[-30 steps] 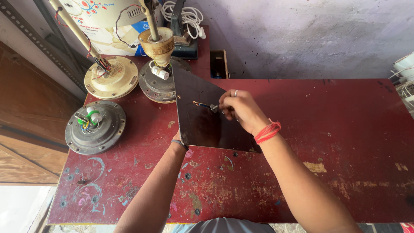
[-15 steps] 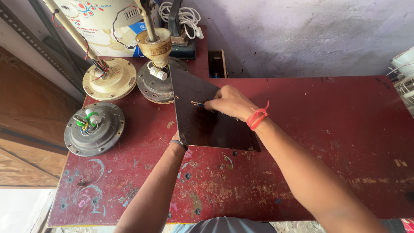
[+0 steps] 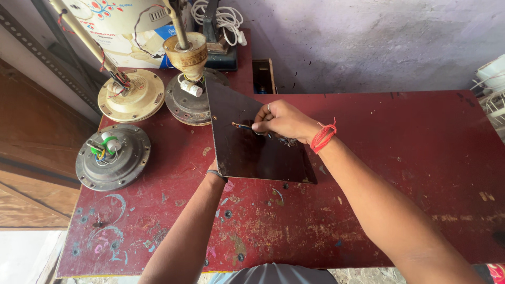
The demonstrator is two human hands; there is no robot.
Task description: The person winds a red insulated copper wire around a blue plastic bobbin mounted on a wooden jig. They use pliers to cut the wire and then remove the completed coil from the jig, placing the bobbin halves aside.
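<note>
Right hand point(image 3: 281, 120) closed – fingers pinching thin tool point(image 3: 243, 126) against dark panel point(image 3: 252, 152)

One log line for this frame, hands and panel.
left hand: under panel, mostly hidden | right hand: tool tip on panel | on red table

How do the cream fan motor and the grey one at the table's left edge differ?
Colour: the cream fan motor is pale; the grey fan motor is dark and dull.
Rod: the cream fan motor carries a long tilted downrod; the grey fan motor has none, only a green-and-white part and loose coloured wires at its hub.
Place: the cream one sits farther back, the grey one nearer the person.
Both are round housings resting on the red table, apart from both hands.
</note>
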